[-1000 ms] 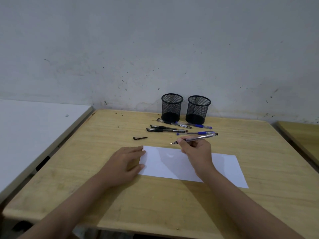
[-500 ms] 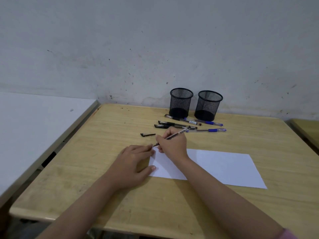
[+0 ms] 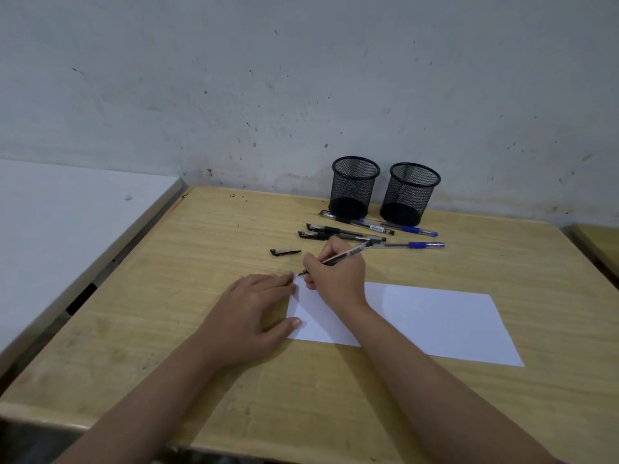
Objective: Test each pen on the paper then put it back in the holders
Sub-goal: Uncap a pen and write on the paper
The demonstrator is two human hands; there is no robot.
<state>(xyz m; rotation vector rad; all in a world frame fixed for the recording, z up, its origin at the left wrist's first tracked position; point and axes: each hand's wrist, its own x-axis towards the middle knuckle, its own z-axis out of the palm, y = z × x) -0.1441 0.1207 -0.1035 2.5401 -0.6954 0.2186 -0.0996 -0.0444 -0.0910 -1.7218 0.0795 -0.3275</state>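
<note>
The uncapped pen (image 3: 341, 256) is touching down at the paper's (image 3: 435, 323) far left corner, gripped in the right hand (image 3: 338, 276); the flat left hand (image 3: 254, 313) is pinning the sheet. Testing seems underway; next, recapping and dropping it into a holder (image 3: 354, 189).

Your two holders (image 3: 355, 185) (image 3: 410, 193) stand side by side at the desk's (image 3: 207, 236) back edge, loose pens (image 3: 355, 223) just before them, cap (image 3: 284, 252) left, paper (image 3: 435, 323) nearer you.
</note>
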